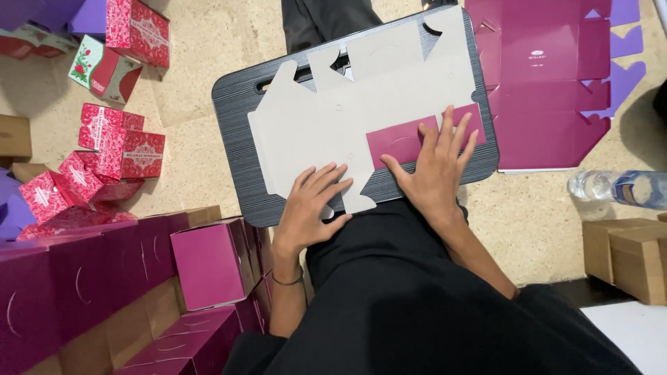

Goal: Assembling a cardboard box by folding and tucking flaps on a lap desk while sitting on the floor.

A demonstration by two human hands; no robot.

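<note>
A flat die-cut cardboard box blank [333, 118] lies grey side up on a dark grey lap tray [240, 97]. One flap [396, 139] is folded over and shows its magenta face. My right hand [434, 167] presses flat on that folded flap, fingers spread. My left hand [313, 205] rests flat on the blank's near edge, fingers apart. Neither hand grips anything.
Folded magenta boxes [208, 264] stack at the lower left, with red patterned boxes [121, 146] beyond them. A pile of flat magenta blanks [549, 83] lies at the upper right. A water bottle [618, 187] and brown cartons [629, 257] sit at the right.
</note>
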